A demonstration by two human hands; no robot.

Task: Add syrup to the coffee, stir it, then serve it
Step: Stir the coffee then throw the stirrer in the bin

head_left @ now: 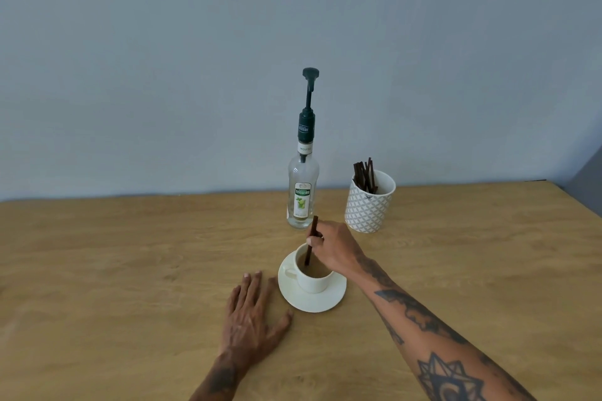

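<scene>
Behind our wooden table [130, 270] stands a plain blue-grey wall, and from the head camera, our only view, everything sits near the table's middle. We judge that we are in the stirring step: our right hand [335, 247] pinches a dark brown stir stick [311, 241] between thumb and curled fingers, its lower end dipped in the milky coffee of the white ceramic cup [311, 273], which stands on a white saucer [312, 298]. Our left hand [252, 312] lies flat on the table just beside the saucer, fingers straight and spread, grasping nothing; the index fingertip looks close to the saucer's rim, though we cannot tell whether it touches. Just behind the cup stands the clear glass syrup bottle with a dark green pump [303, 172], untouched now, and to its right a white patterned holder of spare dark sticks [369, 202]. Next, we judge, the stick must come out without dripping, then the saucer must be lifted or slid level to serve.
</scene>
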